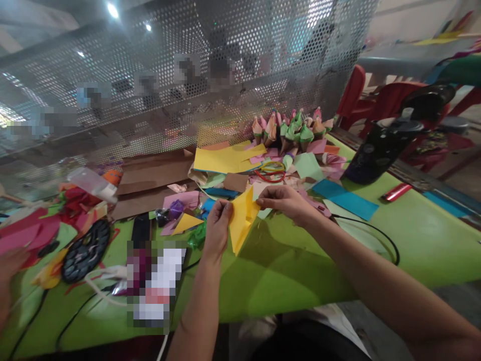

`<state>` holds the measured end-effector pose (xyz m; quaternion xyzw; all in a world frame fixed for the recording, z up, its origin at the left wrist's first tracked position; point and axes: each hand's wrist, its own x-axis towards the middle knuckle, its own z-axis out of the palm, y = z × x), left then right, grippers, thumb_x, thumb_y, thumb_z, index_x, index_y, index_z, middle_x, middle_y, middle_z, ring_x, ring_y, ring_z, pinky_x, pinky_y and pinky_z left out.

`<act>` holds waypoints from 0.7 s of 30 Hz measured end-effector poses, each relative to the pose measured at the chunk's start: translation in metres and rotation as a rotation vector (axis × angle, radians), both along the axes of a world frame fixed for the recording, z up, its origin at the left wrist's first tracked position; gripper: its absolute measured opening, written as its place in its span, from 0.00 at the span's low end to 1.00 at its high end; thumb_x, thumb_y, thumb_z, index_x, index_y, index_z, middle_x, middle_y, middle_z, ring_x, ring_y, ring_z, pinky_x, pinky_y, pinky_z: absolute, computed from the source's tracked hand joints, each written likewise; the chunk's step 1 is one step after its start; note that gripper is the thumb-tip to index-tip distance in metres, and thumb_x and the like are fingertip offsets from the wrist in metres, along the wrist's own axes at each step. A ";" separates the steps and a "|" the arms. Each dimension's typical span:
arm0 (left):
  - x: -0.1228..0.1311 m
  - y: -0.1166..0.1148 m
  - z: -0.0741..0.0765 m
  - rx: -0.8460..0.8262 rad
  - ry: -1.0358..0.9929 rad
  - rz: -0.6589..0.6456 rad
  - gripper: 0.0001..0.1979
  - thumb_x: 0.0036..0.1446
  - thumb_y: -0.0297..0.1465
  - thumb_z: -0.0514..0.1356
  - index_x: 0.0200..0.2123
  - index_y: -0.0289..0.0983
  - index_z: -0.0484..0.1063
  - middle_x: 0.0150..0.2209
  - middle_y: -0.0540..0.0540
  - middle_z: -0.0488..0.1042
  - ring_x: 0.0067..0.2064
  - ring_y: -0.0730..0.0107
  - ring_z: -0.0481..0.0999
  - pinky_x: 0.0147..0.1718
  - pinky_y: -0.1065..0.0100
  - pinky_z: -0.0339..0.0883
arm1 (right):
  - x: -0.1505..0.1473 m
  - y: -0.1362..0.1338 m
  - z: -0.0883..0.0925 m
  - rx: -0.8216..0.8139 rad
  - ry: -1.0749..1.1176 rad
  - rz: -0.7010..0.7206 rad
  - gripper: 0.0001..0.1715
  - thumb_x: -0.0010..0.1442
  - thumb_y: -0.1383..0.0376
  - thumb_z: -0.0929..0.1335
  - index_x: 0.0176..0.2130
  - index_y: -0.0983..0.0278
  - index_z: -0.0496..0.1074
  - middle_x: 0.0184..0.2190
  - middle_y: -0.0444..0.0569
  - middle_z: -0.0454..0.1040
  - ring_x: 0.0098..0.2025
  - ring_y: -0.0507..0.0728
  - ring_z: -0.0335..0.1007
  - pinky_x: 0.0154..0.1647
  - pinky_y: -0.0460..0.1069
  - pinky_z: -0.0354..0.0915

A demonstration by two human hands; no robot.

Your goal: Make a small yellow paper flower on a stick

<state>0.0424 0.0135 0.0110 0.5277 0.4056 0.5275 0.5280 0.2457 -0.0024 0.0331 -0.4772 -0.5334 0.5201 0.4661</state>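
Note:
Between both hands, above the green table [300, 265], is a folded piece of yellow paper [241, 225] with creases and a pointed lower tip. My left hand [218, 225] pinches its left edge, thumb on the near side. At the upper right edge, the thumb and fingertips of my right hand [281, 200] close on the same paper. Just left of my left hand lie a yellow paper triangle [188, 222] and a crumpled green wrapper [197, 234]. Coloured paper scraps cover the table beyond the hands.
Several small paper cones [296, 128] stand at the back by a perforated metal screen [169, 110]. A dark tumbler [372, 150] and a red lighter [396, 192] are on the right. Left are a pixelated phone [161, 286], cables, a black round object [86, 250] and another person's hand [11, 265].

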 end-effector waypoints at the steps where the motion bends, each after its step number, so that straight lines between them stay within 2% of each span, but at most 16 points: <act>1: 0.000 0.000 -0.001 0.007 0.005 -0.010 0.25 0.49 0.53 0.68 0.29 0.37 0.68 0.25 0.55 0.62 0.28 0.77 0.58 0.27 0.74 0.54 | 0.000 0.000 -0.001 -0.003 0.010 -0.004 0.22 0.45 0.49 0.76 0.26 0.64 0.72 0.24 0.44 0.73 0.26 0.51 0.63 0.27 0.48 0.56; 7: 0.000 0.000 0.000 0.025 0.050 -0.025 0.24 0.51 0.53 0.67 0.29 0.37 0.69 0.25 0.55 0.62 0.27 0.76 0.59 0.27 0.73 0.55 | 0.000 0.001 -0.003 -0.028 0.108 -0.038 0.20 0.45 0.51 0.76 0.25 0.64 0.72 0.24 0.45 0.74 0.28 0.52 0.67 0.30 0.48 0.59; 11: 0.000 0.000 0.001 0.118 0.132 -0.020 0.22 0.53 0.51 0.66 0.29 0.37 0.71 0.25 0.53 0.66 0.29 0.74 0.63 0.29 0.72 0.59 | -0.002 0.002 -0.003 0.004 0.120 -0.049 0.21 0.45 0.49 0.75 0.27 0.63 0.72 0.26 0.46 0.74 0.29 0.52 0.67 0.32 0.49 0.61; 14: -0.001 0.002 0.000 0.145 0.147 -0.020 0.20 0.52 0.49 0.67 0.34 0.37 0.75 0.29 0.50 0.71 0.31 0.73 0.67 0.30 0.72 0.62 | -0.002 0.002 -0.002 0.024 0.088 -0.036 0.22 0.46 0.48 0.74 0.28 0.63 0.71 0.27 0.46 0.74 0.29 0.52 0.65 0.29 0.48 0.59; 18: -0.002 0.004 0.001 0.111 0.161 -0.082 0.22 0.52 0.48 0.68 0.43 0.38 0.77 0.30 0.49 0.73 0.31 0.71 0.70 0.31 0.72 0.64 | -0.002 0.001 -0.002 0.024 0.085 -0.054 0.21 0.47 0.49 0.73 0.29 0.63 0.71 0.28 0.48 0.73 0.30 0.53 0.66 0.27 0.47 0.57; 21: -0.001 0.005 0.001 0.076 0.207 -0.135 0.21 0.53 0.47 0.68 0.43 0.37 0.78 0.31 0.48 0.76 0.32 0.70 0.72 0.32 0.71 0.66 | -0.001 0.001 -0.002 0.036 0.078 -0.061 0.21 0.47 0.48 0.73 0.28 0.63 0.71 0.28 0.48 0.73 0.31 0.53 0.67 0.27 0.47 0.57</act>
